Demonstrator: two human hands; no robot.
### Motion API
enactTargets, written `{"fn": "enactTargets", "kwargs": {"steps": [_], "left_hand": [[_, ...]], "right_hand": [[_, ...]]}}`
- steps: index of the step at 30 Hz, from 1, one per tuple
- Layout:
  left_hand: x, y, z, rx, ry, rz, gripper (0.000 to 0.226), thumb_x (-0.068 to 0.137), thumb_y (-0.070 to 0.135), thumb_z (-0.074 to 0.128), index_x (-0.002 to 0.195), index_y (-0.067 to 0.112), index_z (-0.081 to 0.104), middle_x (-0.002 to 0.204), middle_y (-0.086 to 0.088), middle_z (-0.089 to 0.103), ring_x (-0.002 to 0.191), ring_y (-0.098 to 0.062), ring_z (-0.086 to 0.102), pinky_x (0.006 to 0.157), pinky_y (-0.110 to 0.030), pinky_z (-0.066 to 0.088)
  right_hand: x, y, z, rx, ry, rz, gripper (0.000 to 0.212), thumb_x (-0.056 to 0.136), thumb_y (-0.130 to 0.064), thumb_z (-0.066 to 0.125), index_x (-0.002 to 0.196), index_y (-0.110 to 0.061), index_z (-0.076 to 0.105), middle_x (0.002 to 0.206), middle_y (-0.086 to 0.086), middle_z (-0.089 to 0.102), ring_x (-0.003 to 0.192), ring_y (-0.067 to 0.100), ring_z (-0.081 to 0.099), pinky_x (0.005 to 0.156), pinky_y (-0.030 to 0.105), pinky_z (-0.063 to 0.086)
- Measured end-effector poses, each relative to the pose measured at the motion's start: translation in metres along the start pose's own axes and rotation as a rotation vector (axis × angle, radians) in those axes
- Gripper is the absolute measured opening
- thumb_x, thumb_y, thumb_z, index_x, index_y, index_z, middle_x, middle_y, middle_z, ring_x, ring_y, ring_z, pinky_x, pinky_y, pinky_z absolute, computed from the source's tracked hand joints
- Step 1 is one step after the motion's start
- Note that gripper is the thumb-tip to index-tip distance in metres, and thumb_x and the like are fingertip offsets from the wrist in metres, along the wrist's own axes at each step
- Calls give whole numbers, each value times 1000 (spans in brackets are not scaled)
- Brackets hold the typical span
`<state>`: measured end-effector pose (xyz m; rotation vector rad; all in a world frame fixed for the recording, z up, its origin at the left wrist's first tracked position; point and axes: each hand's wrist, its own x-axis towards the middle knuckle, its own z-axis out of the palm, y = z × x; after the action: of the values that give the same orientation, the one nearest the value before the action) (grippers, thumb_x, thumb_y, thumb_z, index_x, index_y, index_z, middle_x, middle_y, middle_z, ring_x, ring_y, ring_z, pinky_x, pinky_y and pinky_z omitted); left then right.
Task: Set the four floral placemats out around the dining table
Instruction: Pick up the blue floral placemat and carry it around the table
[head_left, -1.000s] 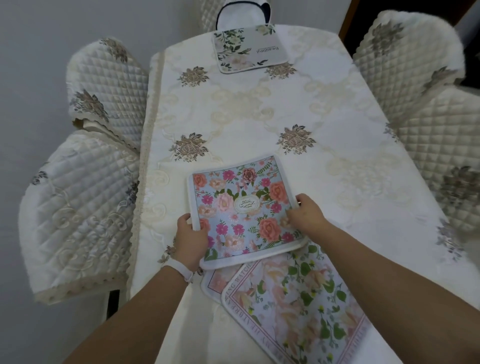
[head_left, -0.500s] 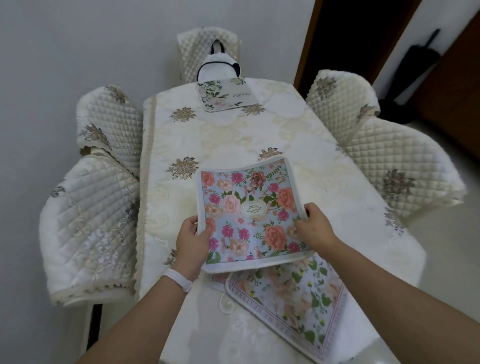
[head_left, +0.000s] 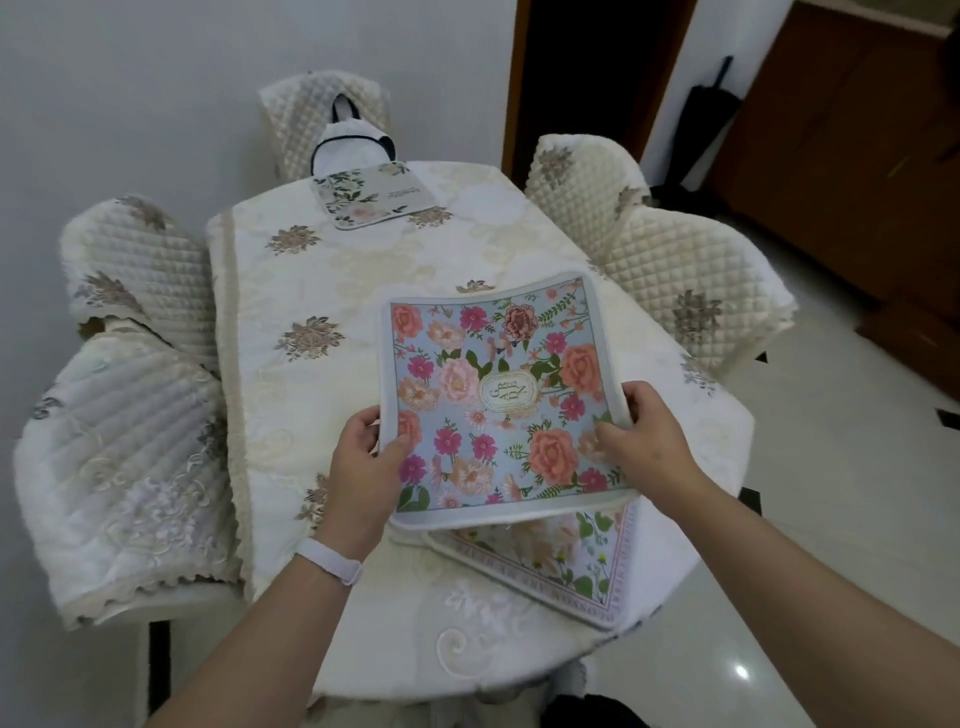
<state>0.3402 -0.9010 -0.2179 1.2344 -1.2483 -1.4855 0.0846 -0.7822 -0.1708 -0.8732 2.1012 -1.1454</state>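
I hold a pale-blue placemat with pink and orange roses (head_left: 493, 395) above the near half of the dining table (head_left: 322, 395). My left hand (head_left: 363, 457) grips its left edge, and my right hand (head_left: 644, 441) grips its right edge. Under it, at the near end of the table, lies a placemat with green leaves and a pink border (head_left: 561, 566); another may lie beneath, but I cannot tell. A third placemat with dark leaves (head_left: 371, 200) lies flat at the far end of the table.
Quilted cream chairs stand around the table: two on the left (head_left: 119, 467), two on the right (head_left: 675, 291), one at the far end (head_left: 306, 114) with a white bag (head_left: 353, 148) on it. A wall runs along the left. A dark doorway (head_left: 597, 78) opens at the back right.
Both hands have lifted the rose placemat off the pile and carried it up and to the right. My view has pulled back and turned right.
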Motion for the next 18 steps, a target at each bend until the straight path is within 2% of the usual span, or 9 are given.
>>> {"fn": "enactTargets", "kwargs": {"steps": [2,4,7,9,15,18], "left_hand": [[-3,7,10,-14,-22,7,21,89,15,68,106,24,59,101,3,72,86,-14,72,64,-26,57],[-6,12,22,-12,-47,8,24,90,9,66,110,21,58,102,0,72,86,-16,72,65,-28,58],[-12,19,46,0,-79,31,26,89,6,66,110,19,59,105,-6,71,88,-24,72,67,-35,60],[-16,22,66,10,-90,49,26,88,4,67,107,21,59,105,-8,70,88,-26,71,67,-35,60],[-40,25,149,24,-106,35,28,88,1,65,107,20,58,109,-12,68,86,-23,71,64,-31,59],[-56,28,201,17,-125,29,29,89,0,63,108,20,57,105,-12,71,86,-27,72,65,-36,60]], "right_hand": [[-5,6,-14,89,2,5,32,87,-7,63,111,-24,50,100,0,65,83,18,69,67,39,61],[-8,13,-29,158,10,10,38,86,-6,64,115,-25,49,104,2,65,88,21,70,72,44,61],[-6,25,-55,216,18,9,42,85,-5,64,118,-27,49,106,4,65,89,22,70,73,46,61],[-4,33,-73,245,5,9,44,85,-5,65,118,-30,49,107,4,65,90,23,70,75,47,61],[2,64,-145,273,6,-29,47,84,-1,65,114,-35,49,103,1,64,86,19,70,70,40,61],[9,87,-196,310,30,-29,50,83,0,64,117,-34,50,103,1,64,85,19,70,66,35,60]]}}
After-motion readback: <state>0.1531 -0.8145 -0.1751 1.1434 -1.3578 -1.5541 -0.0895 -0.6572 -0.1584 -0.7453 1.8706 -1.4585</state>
